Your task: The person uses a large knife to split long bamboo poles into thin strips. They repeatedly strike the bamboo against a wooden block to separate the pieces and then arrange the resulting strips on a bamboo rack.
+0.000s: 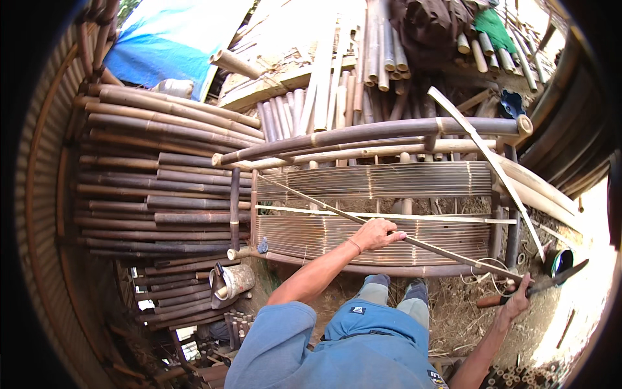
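A long thin bamboo strip [447,248] slants across a bamboo bench frame [363,134]. My left hand [379,235] is closed around the strip near its middle, above the slatted seat [304,233]. At the strip's lower right end, my right hand [517,299] has its fingers closed on it. A machete [562,276] shows on both sides of that hand, its wooden handle to the left and dark blade to the right; whether the hand also grips it, I cannot tell. A pale strip [389,215] lies along the gap between two bands of slats.
Stacked bamboo poles [162,188] fill the left side, and more poles [382,52] lie at the back. A long pale slat [483,142] leans over the bench's right end. A white bucket [234,281] stands front left; a dark round container [560,262] is at right.
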`<state>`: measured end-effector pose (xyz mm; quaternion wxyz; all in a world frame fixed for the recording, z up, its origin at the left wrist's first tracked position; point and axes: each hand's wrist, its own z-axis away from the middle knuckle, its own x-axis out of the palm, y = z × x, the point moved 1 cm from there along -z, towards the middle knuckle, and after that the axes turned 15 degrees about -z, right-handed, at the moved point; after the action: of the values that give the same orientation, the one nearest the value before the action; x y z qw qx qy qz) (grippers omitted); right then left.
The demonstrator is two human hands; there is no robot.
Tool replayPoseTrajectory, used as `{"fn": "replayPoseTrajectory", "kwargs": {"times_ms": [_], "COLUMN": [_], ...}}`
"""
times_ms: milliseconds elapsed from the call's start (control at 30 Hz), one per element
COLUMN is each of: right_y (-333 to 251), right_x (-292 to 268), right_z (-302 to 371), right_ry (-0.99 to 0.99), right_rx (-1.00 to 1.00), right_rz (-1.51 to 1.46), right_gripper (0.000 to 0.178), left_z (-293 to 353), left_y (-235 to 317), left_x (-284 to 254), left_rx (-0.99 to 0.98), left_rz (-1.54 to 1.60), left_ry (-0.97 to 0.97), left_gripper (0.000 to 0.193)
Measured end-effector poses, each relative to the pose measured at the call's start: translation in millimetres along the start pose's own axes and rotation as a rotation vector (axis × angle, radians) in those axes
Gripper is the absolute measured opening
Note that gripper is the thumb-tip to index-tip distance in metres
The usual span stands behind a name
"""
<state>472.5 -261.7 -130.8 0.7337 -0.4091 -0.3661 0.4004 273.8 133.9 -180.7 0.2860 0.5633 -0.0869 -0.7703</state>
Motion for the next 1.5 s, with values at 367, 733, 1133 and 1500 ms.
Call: {"fn": "replayPoseTrajectory", "kwargs": {"times_ms": [367,733,1133,1500], "right_y": [3,27,48,110], "right_x": [15,-12,-24,-41], "right_z": [-112,-137,-127,-131], "right_ry": [-0.081,-0.128,-0.251,-0.503], "right_rx": [-0.083,0.208,0.227,-0.012], "right_rz": [0.092,0.325,0.594,1.019], "right_gripper": [0.038,0.036,0.039,0.042], "left_z": [-131,-172,-167,-185], "left_y": [35,18,-35,-84], "left_x": [46,52,80,96], "left_rx": [-0.003,-0.010,-0.065,-0.149], "left_rz": [-0.156,-0.197,-0.271,-0.260], "left_ry": [-0.108,-0.132,-0.210,-0.258], "left_gripper": [0.056,0.062,0.064,0.066]}}
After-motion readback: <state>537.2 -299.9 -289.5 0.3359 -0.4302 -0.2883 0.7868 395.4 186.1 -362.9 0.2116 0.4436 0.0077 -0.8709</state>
